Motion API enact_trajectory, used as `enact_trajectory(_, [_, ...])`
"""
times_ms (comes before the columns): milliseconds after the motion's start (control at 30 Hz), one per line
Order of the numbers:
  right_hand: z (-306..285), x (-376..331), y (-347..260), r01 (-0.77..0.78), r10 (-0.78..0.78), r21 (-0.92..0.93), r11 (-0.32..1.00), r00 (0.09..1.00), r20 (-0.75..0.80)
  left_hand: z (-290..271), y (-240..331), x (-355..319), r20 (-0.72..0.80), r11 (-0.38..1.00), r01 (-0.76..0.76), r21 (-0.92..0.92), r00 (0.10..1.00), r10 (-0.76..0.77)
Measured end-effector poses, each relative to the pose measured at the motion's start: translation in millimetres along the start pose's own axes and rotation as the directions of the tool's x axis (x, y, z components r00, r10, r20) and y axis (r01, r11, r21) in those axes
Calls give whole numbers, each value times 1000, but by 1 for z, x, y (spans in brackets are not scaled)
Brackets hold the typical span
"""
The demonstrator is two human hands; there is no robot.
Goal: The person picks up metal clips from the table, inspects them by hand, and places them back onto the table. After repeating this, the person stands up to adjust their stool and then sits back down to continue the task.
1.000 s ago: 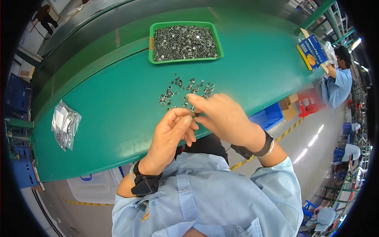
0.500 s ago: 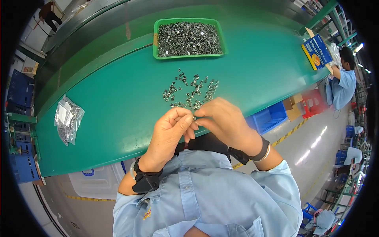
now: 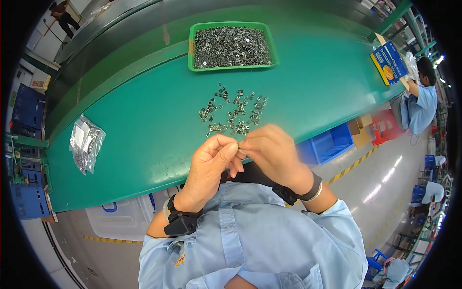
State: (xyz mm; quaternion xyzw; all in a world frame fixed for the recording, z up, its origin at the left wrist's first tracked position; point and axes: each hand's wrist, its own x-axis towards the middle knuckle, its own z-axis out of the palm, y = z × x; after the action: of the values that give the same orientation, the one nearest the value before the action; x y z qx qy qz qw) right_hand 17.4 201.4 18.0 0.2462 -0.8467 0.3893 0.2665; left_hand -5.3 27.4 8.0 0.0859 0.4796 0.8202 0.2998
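Observation:
My left hand and my right hand meet fingertip to fingertip just over the near edge of the green table. Between the pinched fingers sits a small metal part, mostly hidden, so I cannot tell which hand bears it. Just beyond the hands lies a loose scatter of small metal parts on the table. Farther back stands a green tray filled with many more of the same parts.
A clear plastic bag of parts lies at the table's left. A blue-and-yellow box sits at the far right end, where another person works. Blue bins stand under the table edge.
Both hands have drawn back from the scattered parts toward my body, staying pinched together at the fingertips.

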Motion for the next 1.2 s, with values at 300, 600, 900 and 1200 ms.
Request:
enact_trajectory(300, [3, -13, -5, -145, 163, 245, 959, 985, -54, -1, -11, 6, 97, 991, -5, -135, 995, 18])
enact_trajectory(600, [-5, -15, 3, -48, 48, 35, 998, 999, -23, 7, -5, 3, 2, 990, -26, 136, 1000, 26])
enact_trajectory(900, [7, -18, -4, -174, 204, 347, 921, 978, -52, 3, -13, -1, 134, 929, 109, -353, 989, -65])
enact_trajectory(1200, [13, -15, -6, -144, 168, 315, 938, 984, -52, -4, -8, -1, 148, 958, 89, -271, 988, -50])
